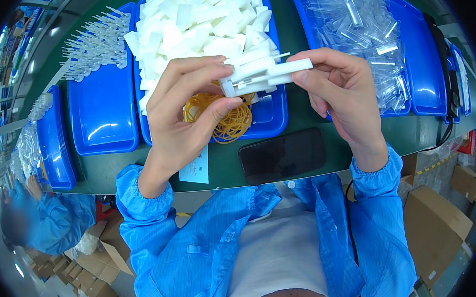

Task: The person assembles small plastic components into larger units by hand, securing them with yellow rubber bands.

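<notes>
We hold the white parts (263,71) above the tray (283,104), in from the near edge of the table (107,171); our left hand (183,111) pinches their left end between thumb and fingers; our right hand (347,91) pinches at their right end with thumb and forefinger; below, the bands (232,122) lie by the tray's near rim; a green strip separates that rim from the phone (283,157), set close along the table's edge.

Bare left hand (183,111) is hiding a corner of held white oblong pieces (256,68) plus some yellow rubber bands (237,121); heap of white blocks (198,19) is running off-frame, 12 o'clock; co-worker's blue-clad figure (60,216) is blurring at the head, 9 o'clock.
</notes>
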### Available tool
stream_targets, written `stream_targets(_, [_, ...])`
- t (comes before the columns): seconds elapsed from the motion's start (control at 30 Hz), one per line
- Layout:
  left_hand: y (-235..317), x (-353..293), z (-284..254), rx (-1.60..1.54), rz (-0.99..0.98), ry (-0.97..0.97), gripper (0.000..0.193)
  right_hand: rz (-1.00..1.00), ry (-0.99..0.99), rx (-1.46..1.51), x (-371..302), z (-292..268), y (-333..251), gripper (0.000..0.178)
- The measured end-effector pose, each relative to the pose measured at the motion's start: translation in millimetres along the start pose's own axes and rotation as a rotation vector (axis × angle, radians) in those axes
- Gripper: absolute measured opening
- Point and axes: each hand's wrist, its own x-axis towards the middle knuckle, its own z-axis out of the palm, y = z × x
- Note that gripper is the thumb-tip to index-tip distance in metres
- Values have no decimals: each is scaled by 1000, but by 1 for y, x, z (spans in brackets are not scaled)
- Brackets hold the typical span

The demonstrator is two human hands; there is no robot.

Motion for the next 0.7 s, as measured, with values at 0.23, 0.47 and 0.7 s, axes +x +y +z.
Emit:
stream_targets(0.23, [2, -2, 2, 42, -32, -79, 38, -70, -57, 11, -5, 8, -4, 22])
stream_targets(0.47, [3, -2, 2, 24, -62, -92, 39, -117, -79, -82, -9, 14, -2, 20])
stream_targets(0.7, [3, -1, 7, 16, -35, -6, 37, -182, -32, -166, -8, 18, 11, 18])
